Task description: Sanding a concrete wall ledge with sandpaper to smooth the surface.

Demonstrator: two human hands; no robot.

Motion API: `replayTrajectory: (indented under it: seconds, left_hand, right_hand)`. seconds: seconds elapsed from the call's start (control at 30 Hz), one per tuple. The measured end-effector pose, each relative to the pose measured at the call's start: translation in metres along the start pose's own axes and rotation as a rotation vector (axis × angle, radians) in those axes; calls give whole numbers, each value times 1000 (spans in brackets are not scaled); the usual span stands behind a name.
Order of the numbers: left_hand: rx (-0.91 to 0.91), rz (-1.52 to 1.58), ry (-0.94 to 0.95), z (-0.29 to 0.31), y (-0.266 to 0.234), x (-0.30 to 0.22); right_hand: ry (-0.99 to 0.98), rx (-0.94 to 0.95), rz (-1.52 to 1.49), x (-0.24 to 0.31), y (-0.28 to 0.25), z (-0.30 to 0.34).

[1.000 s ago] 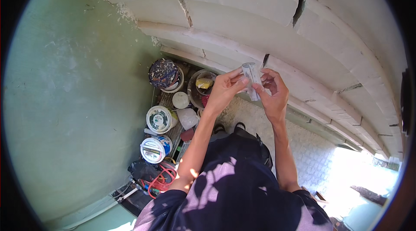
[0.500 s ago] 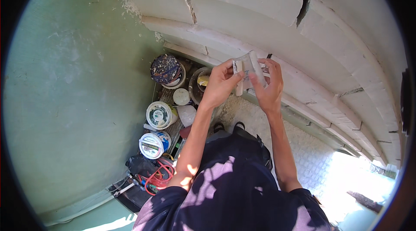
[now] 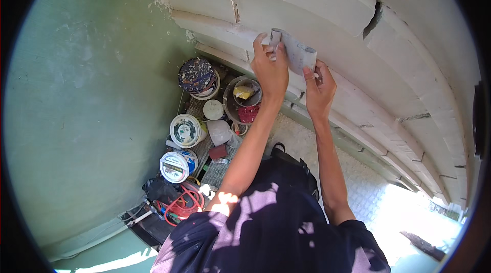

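Both hands are raised against a white moulded cornice [image 3: 327,12] that runs along the ceiling. Between them is a folded sheet of grey sandpaper [image 3: 296,54]. My left hand [image 3: 269,66] pinches the sheet's left end with fingers curled over its top edge. My right hand [image 3: 319,86] grips the sheet's lower right end from below. The sandpaper lies close to the cornice face; whether it touches is not clear. A dark crack [image 3: 375,16] cuts the moulding to the right of the hands.
Far below stand several paint tubs: a paint-spattered bucket [image 3: 197,76], two white lidded tubs [image 3: 185,130] [image 3: 175,166], and an open bucket [image 3: 244,100] with yellow and red items. An orange cable coil [image 3: 180,205] lies nearby. A green wall [image 3: 87,99] fills the left.
Both hands have risen with the sandpaper and moved toward the cornice. The view has tilted slightly, so the buckets sit lower in the picture.
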State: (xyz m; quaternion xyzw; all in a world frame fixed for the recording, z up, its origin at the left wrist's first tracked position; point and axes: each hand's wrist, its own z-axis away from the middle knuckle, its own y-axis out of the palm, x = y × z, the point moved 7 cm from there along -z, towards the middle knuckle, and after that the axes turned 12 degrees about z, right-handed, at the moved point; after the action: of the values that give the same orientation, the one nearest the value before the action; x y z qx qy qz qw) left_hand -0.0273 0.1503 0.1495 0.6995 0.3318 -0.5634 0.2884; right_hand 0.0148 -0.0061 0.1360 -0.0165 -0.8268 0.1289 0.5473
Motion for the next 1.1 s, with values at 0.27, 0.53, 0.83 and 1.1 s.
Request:
replayTrajectory:
  seconds: [0.27, 0.53, 0.83, 1.1]
  left_hand:
    - [99, 350, 412, 10, 66, -2]
    - [168, 56, 403, 7, 108, -8]
    - [-85, 134, 358, -23, 111, -36]
    - [-286, 1, 418, -91, 77, -16]
  right_hand:
    - [-247, -219, 312, 32, -20, -45]
    - [-59, -284, 328, 12, -51, -60]
    - [-84, -211, 306, 34, -53, -54]
    - [-5, -115, 291, -11, -83, 5]
